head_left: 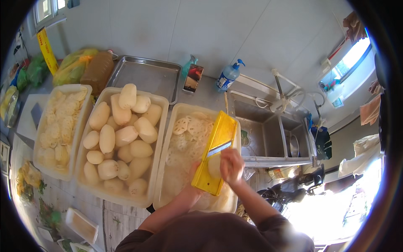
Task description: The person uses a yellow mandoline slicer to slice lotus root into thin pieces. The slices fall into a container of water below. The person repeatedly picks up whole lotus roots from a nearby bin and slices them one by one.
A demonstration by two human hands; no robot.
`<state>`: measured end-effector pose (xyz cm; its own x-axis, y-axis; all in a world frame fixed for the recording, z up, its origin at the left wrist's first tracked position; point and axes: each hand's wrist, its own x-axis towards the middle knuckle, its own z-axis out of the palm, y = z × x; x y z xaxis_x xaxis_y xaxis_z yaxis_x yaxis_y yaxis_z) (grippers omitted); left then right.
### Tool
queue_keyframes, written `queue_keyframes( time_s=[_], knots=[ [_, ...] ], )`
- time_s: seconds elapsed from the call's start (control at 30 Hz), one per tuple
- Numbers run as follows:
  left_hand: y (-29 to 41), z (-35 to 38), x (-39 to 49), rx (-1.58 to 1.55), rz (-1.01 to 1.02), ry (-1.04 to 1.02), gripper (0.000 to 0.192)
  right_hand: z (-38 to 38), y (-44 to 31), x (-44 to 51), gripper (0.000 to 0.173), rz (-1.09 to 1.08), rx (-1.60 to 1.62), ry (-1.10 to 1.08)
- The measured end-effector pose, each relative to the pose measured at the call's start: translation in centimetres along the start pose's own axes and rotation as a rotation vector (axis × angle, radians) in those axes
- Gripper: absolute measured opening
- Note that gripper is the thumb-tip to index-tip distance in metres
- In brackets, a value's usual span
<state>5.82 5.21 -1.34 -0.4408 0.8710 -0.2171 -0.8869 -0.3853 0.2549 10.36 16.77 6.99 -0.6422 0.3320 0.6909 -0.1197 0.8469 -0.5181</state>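
My left hand (193, 190) supports the lower end of a yellow mandoline slicer (222, 129) from beneath, and the slicer partly hides it. The slicer slants over a white plastic tub (171, 126) holding cloudy liquid and pale lotus root slices (196, 127). My right hand (232, 166) is closed around a peeled piece of lotus root (214, 167), pressed on the slicer's face just below its metal blade (219, 148). Left of this tub, a second tub (166, 107) is heaped with whole peeled lotus roots (126, 137) in liquid.
Farther left stands a tub of lotus root slices (61, 123). Behind are a metal tray (144, 75), a phone (193, 78), a spray bottle (188, 66) and a blue pump bottle (228, 75). A double steel sink (258, 134) borders the right side.
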Motion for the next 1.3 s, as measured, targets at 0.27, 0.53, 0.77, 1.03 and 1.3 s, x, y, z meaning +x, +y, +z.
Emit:
queue_keyframes(
  time_s=[0.27, 0.53, 0.77, 1.03, 1.3],
  knots=[
    [1.1, 0.1, -0.2, -0.338, -0.251, -0.154, 0.053, 1.2, 3.8, 2.7, 0.005, 0.165, -0.152, 0.058],
    [2.3, 1.0, 0.7, -0.389, -0.215, -0.272, 0.055, 3.3, 7.4, 7.5, 0.007, 0.212, -0.336, 0.061],
    [1.4, 0.0, 0.7, -0.379, -0.21, -0.007, 0.061, 2.6, 2.5, 3.2, 0.008, 0.023, -0.203, 0.03],
    [1.2, -1.1, 1.9, -0.707, -0.271, -0.103, 0.064, 1.8, 2.3, 1.5, 0.015, -0.033, -0.075, -0.14],
    [1.5, -0.5, 1.6, -0.429, -0.266, -0.316, 0.064, 3.0, 8.2, 7.6, 0.016, 0.287, -0.371, -0.073]
  ],
)
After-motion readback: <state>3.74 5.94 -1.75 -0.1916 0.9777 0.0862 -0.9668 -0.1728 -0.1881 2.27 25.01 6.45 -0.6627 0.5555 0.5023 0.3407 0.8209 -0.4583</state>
